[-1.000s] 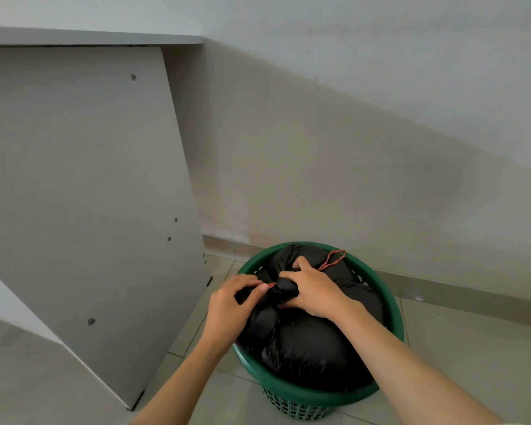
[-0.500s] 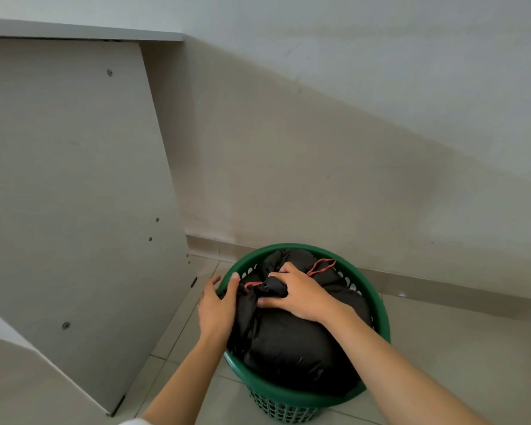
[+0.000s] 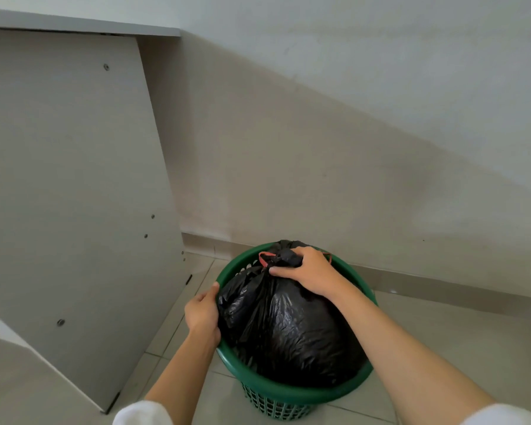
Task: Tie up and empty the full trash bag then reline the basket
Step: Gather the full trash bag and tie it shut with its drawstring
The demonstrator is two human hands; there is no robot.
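A full black trash bag [image 3: 288,326] bulges out of a green plastic basket [image 3: 276,391] on the tiled floor. Its neck is gathered at the top, and a red drawstring [image 3: 265,256] loops out beside it. My right hand [image 3: 310,271] grips the gathered neck of the bag from above. My left hand [image 3: 203,314] grips the basket's left rim, thumb on the inside edge. The bag's top stands above the rim.
A grey desk side panel [image 3: 74,194] stands close on the left, under a desk top [image 3: 80,24]. A wall [image 3: 350,148] with a skirting strip runs right behind the basket. Tiled floor [image 3: 457,338] lies open to the right.
My left hand has left the bag's neck and moved down onto the basket's left rim. My right hand has closed round the neck, and the bag's top stands higher above the rim.
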